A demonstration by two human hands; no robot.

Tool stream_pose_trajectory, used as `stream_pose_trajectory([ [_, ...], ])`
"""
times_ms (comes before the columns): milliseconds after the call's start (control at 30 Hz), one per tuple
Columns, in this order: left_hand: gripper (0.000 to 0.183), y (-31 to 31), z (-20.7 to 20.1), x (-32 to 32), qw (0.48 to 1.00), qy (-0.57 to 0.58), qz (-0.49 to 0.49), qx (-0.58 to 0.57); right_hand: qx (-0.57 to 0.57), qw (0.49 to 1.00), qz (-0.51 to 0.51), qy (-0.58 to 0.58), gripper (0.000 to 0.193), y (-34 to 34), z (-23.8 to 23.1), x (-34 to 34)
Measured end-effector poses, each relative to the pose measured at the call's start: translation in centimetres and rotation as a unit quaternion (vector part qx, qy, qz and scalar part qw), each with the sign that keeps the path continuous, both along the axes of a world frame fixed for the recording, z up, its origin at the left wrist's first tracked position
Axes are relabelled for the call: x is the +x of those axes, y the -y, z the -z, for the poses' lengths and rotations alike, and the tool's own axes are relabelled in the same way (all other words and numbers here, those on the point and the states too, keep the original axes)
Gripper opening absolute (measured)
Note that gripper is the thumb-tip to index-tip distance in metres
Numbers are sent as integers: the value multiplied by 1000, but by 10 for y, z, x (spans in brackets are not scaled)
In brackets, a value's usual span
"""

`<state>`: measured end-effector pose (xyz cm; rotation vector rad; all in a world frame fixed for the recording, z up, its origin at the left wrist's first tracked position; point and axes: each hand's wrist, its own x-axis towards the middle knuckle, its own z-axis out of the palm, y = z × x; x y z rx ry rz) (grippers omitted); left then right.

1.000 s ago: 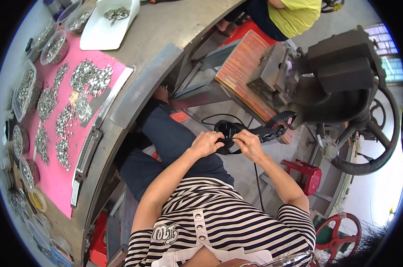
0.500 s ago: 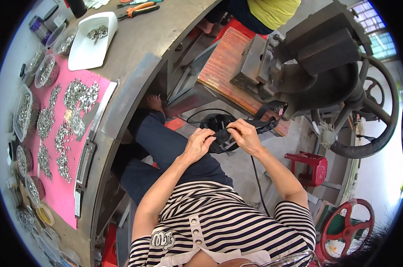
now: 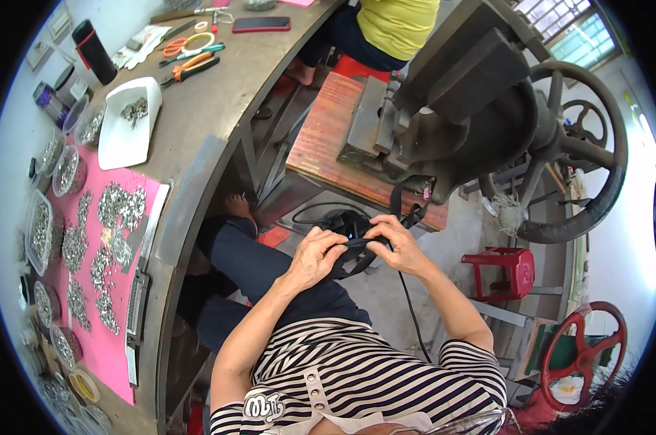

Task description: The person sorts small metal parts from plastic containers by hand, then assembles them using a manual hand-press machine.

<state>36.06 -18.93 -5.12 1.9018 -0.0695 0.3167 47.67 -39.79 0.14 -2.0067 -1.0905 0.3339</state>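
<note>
Over my lap, my left hand [image 3: 315, 255] pinches one part of a black strap [image 3: 356, 243] between thumb and fingers. My right hand [image 3: 400, 245] grips the same strap a short way to the right, its fingertips close to the left ones. Just beyond the strap is a dark rounded device [image 3: 344, 222], partly hidden behind my hands; its kind is not clear. From near my right hand, a thin black cable [image 3: 413, 310] runs down toward my side.
At left, a bench [image 3: 190, 148] bears a pink sheet [image 3: 128, 341] with small metal pieces, a white scoop tray [image 3: 128, 145], tubs and pliers [image 3: 190, 67]. A heavy press [image 3: 480, 94] stands ahead right. A red stool [image 3: 500, 273] is right; a person in yellow [image 3: 397, 29] sits beyond.
The view has shifted, so more of the bench's far end shows, including a phone and tape rolls. Both hands keep hold of the strap, and my right fingers have changed their position on it.
</note>
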Motion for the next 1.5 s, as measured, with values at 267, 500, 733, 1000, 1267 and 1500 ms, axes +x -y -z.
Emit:
stream_pose_trajectory([
  [267,15,4,-14,13,997,-36,63,5,-75,996,8,-51,29,29,-6,4],
  [500,19,10,-15,38,989,-27,133,65,-44,997,36,-60,24,47,-25,-13],
  [733,23,20,-32,53,972,-101,196,83,-33,994,100,-35,18,53,-26,-14],
  [1000,23,45,-33,80,985,-7,156,78,8,982,178,-54,18,58,-27,-3],
  [1267,19,62,-33,121,938,-162,258,-164,6,974,209,-85,19,67,-21,18],
  [1500,11,61,-46,135,929,-191,264,-177,19,987,133,-91,20,85,-7,44],
])
